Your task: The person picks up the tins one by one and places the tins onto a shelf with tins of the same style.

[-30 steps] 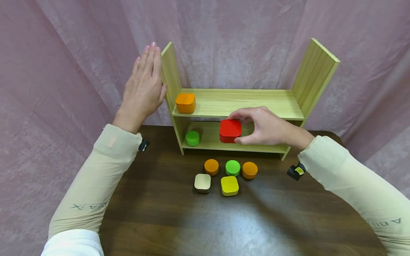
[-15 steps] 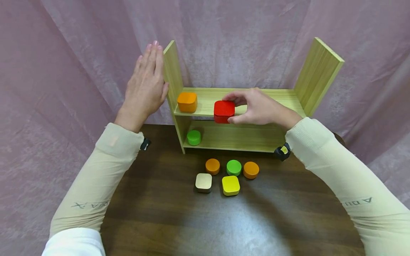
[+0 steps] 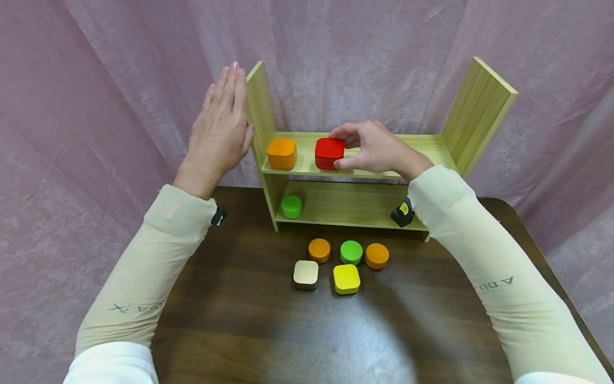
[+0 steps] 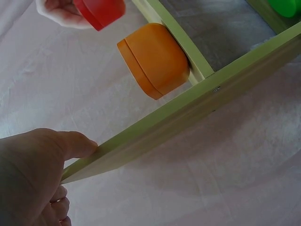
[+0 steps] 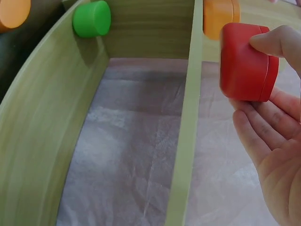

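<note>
Pink cloth backs a wooden shelf [image 3: 364,154] on the dark worktop [image 3: 240,298]. Right hand [image 3: 379,149] pinches the red box [image 3: 329,153] over the upper board, just right of the orange box [image 3: 281,153]. Left hand [image 3: 220,128], fingers straight, presses flat against the shelf's left side panel.

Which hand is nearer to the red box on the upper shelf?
Right. The right hand grips the red box at the upper shelf; the left hand lies flat against the shelf's left side panel, beyond the orange box.

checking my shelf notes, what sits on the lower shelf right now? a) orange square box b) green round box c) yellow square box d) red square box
b: the green round box alone sits on the lower shelf; the orange square box is on the upper shelf.
</note>
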The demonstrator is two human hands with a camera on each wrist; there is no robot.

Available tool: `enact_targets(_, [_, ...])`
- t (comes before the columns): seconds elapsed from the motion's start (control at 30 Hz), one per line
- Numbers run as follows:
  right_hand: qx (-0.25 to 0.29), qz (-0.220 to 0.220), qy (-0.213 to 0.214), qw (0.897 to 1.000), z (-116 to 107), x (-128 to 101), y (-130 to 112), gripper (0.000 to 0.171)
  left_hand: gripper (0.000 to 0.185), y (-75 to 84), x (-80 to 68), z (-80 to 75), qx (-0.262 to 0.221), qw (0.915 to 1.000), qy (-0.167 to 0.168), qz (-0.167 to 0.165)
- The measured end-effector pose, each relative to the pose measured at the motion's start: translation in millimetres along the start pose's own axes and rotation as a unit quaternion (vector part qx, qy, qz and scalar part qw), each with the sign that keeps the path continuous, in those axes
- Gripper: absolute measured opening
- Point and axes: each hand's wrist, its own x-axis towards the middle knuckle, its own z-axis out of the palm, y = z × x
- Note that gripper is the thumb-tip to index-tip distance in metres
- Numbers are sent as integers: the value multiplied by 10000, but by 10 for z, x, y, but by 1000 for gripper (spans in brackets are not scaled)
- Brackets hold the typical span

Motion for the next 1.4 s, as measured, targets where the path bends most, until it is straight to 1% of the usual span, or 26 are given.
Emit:
enact_targets(0.27, [105, 168, -64, 9998, 55, 52, 32, 64, 87, 27, 11, -3, -35, 10000, -36, 51])
enact_targets(0.5, [126, 188, -127, 9997, 83, 47, 57, 63, 86, 43, 3, 1, -54, 10000, 48, 68])
enact_targets(0.73, [256, 242, -178, 9992, 105, 60, 94, 64, 87, 49, 0, 1, -67, 9999, 52, 61])
enact_targets(0.93, [169, 212, -271, 9993, 99, 69, 91, 71, 86, 46, -11, 2, -66, 9998, 147, 125])
enact_targets(1.03, [21, 205, -291, 9994, 68, 53, 78, 75, 86, 38, -12, 4, -53, 9998, 152, 119])
enact_targets(1.2, [-221, 117, -188, 9995, -39, -35, 55, 75, 86, 33, -9, 11, -81, 9998, 168, 115])
enact_targets(1.4, [-509, -146, 87, 9986, -198, -210, -14, 71, 86, 30, 5, 5, -68, 9998, 139, 108])
